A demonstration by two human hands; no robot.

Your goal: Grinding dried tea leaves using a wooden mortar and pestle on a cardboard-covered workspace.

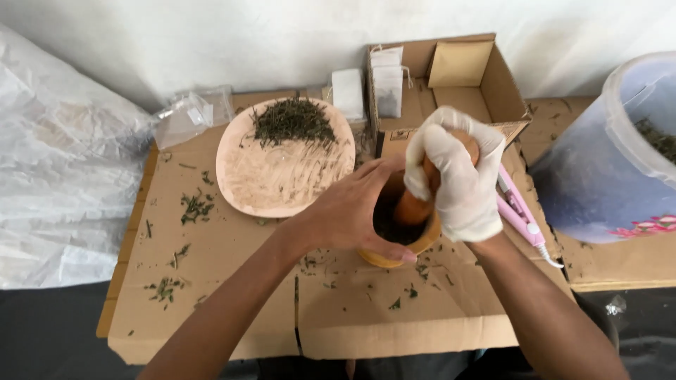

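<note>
A: Item one, right hand (461, 179), white glove: fingers closed fully around the top of the wooden pestle (415, 204), whose lower end stands inside the mortar.

B: Item two, left hand (355, 211), bare: curled around the near rim of the wooden mortar (394, 246), which sits on the cardboard-covered desk (232, 281) just in front of the person.

A: Contents: dark crushed herb inside the bowl. Nearby: a wooden plate (282, 179) with a heap of dried leaves (292, 123) at its far edge; crumbs scattered around.

B: Handling note, as a judgement: brace the mortar firmly, keep the pestle upright, and press with short circular strokes so little spills over the rim.

A: Also listed: open cardboard box (458, 84), pink tool (517, 211), large tub (620, 155).
</note>
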